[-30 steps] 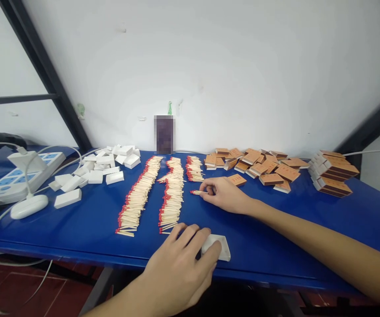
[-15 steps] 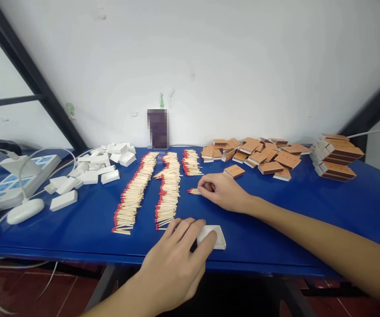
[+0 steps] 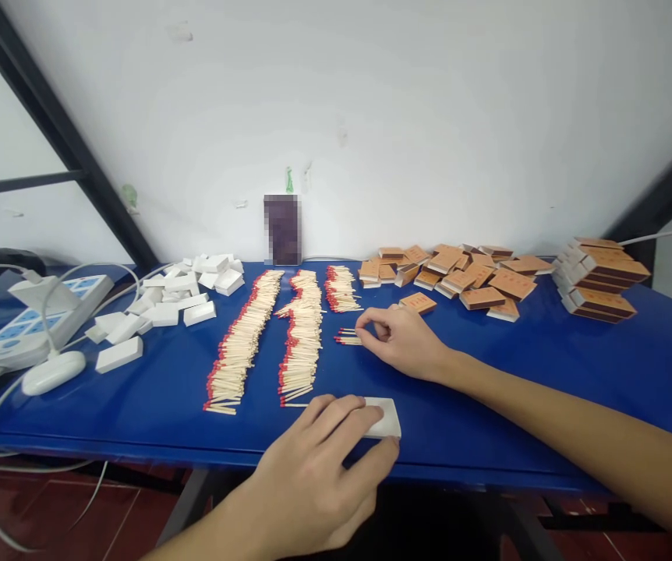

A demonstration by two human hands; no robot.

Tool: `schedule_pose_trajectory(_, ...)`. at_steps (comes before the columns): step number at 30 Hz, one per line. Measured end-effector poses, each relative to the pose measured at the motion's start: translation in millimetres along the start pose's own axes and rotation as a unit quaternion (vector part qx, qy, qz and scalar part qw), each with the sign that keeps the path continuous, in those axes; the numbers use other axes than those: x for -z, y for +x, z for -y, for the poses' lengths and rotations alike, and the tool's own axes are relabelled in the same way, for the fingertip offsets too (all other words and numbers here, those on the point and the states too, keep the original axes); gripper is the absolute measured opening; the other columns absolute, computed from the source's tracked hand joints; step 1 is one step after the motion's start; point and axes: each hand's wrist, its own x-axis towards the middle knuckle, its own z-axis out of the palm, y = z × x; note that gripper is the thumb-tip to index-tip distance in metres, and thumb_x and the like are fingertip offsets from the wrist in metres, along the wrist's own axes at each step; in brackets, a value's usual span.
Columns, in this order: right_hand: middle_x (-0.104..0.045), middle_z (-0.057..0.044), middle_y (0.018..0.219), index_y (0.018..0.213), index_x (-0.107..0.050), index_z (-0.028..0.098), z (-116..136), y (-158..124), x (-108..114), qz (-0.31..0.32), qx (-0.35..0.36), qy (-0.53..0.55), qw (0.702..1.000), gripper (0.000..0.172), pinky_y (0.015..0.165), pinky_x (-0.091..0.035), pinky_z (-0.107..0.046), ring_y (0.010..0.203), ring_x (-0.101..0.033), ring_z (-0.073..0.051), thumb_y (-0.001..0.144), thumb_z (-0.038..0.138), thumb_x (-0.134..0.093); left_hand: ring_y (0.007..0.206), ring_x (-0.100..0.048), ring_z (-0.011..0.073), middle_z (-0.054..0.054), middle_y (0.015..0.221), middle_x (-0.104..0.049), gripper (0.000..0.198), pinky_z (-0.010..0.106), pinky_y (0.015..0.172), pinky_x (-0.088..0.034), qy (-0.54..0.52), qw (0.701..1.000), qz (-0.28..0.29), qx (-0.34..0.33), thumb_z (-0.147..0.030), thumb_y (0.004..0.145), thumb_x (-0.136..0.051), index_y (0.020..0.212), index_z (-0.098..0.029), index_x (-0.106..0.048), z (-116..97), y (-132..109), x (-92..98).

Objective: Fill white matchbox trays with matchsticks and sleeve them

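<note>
My left hand (image 3: 318, 475) rests at the front edge of the blue table (image 3: 154, 397), its fingers curled over a small white inner box (image 3: 383, 419). My right hand (image 3: 403, 339) lies mid-table, fingertips pinched on a few red-tipped matches (image 3: 346, 337) that lie flat on the table. Long rows of matches (image 3: 299, 339) lie just left of that hand. An orange matchbox sleeve (image 3: 419, 302) sits right behind it.
A heap of white inner boxes (image 3: 164, 308) lies at the back left, beside a power strip (image 3: 26, 319) with cables. Loose orange sleeves (image 3: 465, 280) and a neat stack of them (image 3: 596, 288) fill the back right. A white wall stands behind.
My right hand has lifted its fingers a little over the few matches. My left hand has slid its fingers further over the white box.
</note>
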Motion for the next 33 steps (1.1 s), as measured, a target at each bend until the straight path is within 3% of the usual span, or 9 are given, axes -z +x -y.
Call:
schedule_pose_trajectory(4, -0.054, 0.004, 0.054, 0.088, -0.074, 0.018, 0.7, -1.9, 1.4, 0.027, 0.055, 0.013, 0.998, 0.019, 0.057, -0.034, -0.025, 0.048, -0.043, -0.010, 0.089, 0.024, -0.055, 0.107, -0.059, 0.0260, 0.011, 0.112, -0.064, 0.027, 0.041, 0.093, -0.049, 0.012, 1.000, 0.002, -0.003, -0.020, 0.090, -0.055, 0.115, -0.014, -0.062, -0.6, -1.2, -4.0)
schedule_pose_trajectory(9, -0.060, -0.001, 0.065, 0.090, -0.077, 0.018, 0.7, -2.8, 1.2, 0.038, 0.130, -0.012, 0.991, 0.023, 0.057, -0.036, -0.025, 0.056, -0.048, -0.011, 0.090, 0.021, -0.054, 0.104, -0.061, 0.0251, 0.011, 0.107, -0.064, 0.025, 0.039, 0.091, -0.049, 0.020, 1.000, 0.014, 0.005, -0.022, 0.091, -0.054, 0.114, -0.014, -0.062, -1.2, 0.5, -6.2)
schedule_pose_trajectory(20, -0.058, -0.001, 0.066, 0.082, -0.076, 0.018, -1.6, -5.4, 0.0, 0.025, 0.127, -0.010, 0.992, 0.018, 0.056, -0.038, -0.024, 0.057, -0.050, -0.011, 0.086, 0.019, -0.058, 0.106, -0.059, 0.0257, 0.011, 0.108, -0.063, 0.026, 0.040, 0.092, -0.047, 0.013, 1.000, 0.017, 0.009, -0.022, 0.093, -0.051, 0.115, -0.013, -0.061, -0.7, 1.0, -7.7)
schedule_pose_trajectory(33, -0.060, -0.002, 0.071, 0.100, -0.078, 0.018, 0.7, -5.4, 2.8, 0.062, 0.153, -0.008, 0.986, 0.025, 0.059, -0.040, -0.025, 0.061, -0.055, -0.012, 0.094, 0.024, -0.054, 0.108, -0.059, 0.0259, 0.010, 0.110, -0.063, 0.025, 0.040, 0.092, -0.047, 0.013, 1.000, 0.019, 0.007, -0.023, 0.094, -0.051, 0.115, -0.013, -0.061, 0.5, 1.1, -7.7)
